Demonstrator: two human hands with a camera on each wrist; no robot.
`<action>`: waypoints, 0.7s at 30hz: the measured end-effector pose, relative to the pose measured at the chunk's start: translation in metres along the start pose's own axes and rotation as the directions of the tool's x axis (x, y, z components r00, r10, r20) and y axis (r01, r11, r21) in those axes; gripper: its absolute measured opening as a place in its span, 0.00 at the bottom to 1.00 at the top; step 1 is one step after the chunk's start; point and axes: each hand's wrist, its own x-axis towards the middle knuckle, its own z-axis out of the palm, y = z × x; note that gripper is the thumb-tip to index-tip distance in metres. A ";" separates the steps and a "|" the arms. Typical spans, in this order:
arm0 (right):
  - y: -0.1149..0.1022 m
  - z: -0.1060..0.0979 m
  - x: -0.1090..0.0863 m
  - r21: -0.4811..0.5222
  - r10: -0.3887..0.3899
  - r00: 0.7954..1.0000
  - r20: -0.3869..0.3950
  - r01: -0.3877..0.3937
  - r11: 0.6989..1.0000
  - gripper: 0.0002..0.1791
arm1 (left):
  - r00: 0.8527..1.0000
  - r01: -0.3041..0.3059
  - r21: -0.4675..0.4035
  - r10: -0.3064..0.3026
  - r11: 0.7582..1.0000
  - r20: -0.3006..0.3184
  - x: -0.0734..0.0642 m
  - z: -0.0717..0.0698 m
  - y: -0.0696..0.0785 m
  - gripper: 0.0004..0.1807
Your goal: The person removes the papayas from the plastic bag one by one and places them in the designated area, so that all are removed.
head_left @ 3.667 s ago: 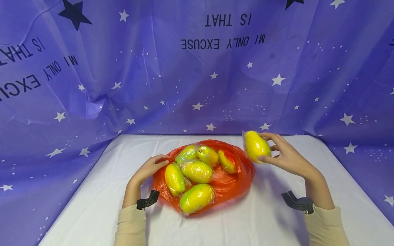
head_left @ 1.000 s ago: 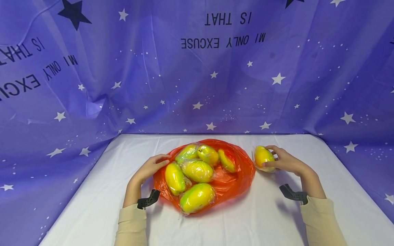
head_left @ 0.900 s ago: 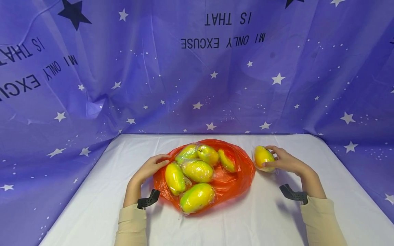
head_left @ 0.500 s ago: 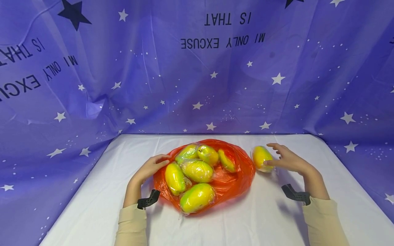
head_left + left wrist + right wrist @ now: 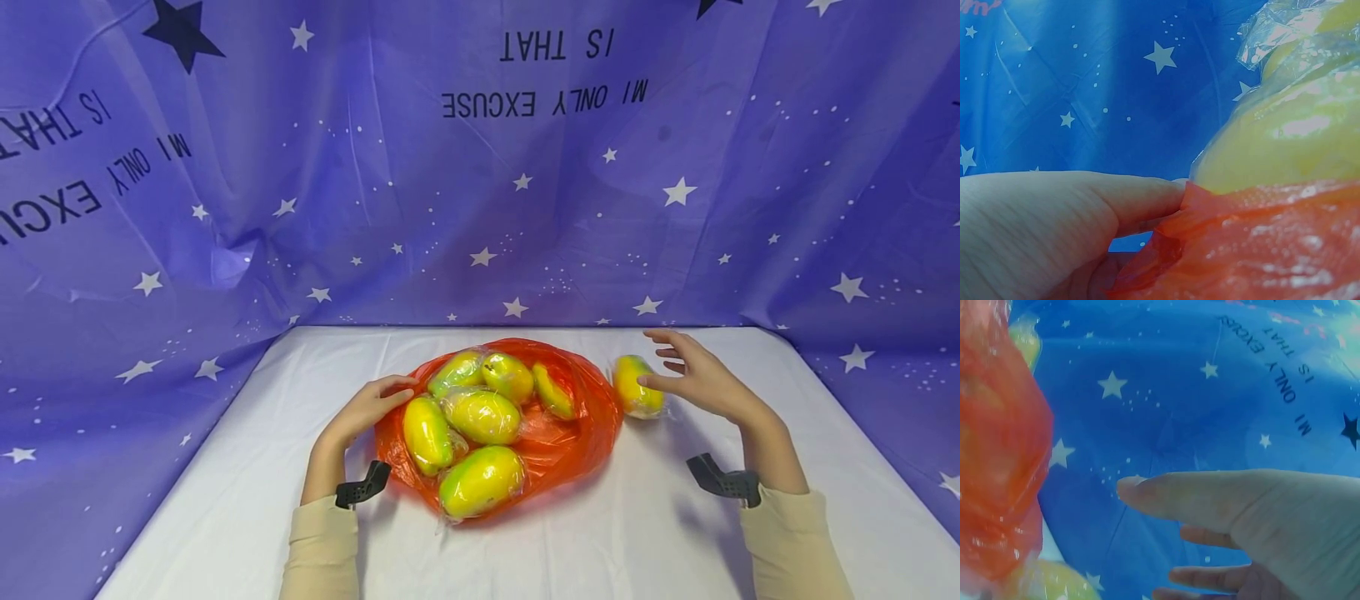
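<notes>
Several yellow-green mangoes (image 5: 482,482) in clear film lie in a spread red plastic bag (image 5: 570,454) in the head view. At its left edge my left hand (image 5: 369,408) pinches the bag's rim; the left wrist view has the thumb at the red film (image 5: 1260,244), beside a wrapped mango (image 5: 1297,137). Another wrapped mango (image 5: 637,396) stands on the table just right of the bag. My right hand (image 5: 705,382) hovers over its right side, fingers spread and holding nothing. In the right wrist view that mango (image 5: 1050,584) shows at the lower left, away from the thumb.
A white cloth (image 5: 600,533) covers the table. Purple star-printed curtains (image 5: 480,208) rise along its back and sides. Black camera mounts (image 5: 723,482) sit on both wrists, with beige sleeves (image 5: 791,542) behind them.
My right hand brought a mango down to the table right of the bag, released it, and rose slightly with its fingers spreading. The left hand has stayed at the bag's edge.
</notes>
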 end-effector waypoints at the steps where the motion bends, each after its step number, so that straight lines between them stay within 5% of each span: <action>1: -0.003 0.000 0.000 0.006 -0.008 1.000 -0.003 0.008 1.000 0.41 | 1.000 -0.001 0.002 0.001 1.000 0.001 0.000 0.000 0.000 0.20; 21: -0.061 0.036 0.002 0.151 -0.196 0.980 0.018 0.191 0.970 0.32 | 1.000 0.008 -0.001 -0.008 1.000 0.000 0.002 -0.001 0.000 0.20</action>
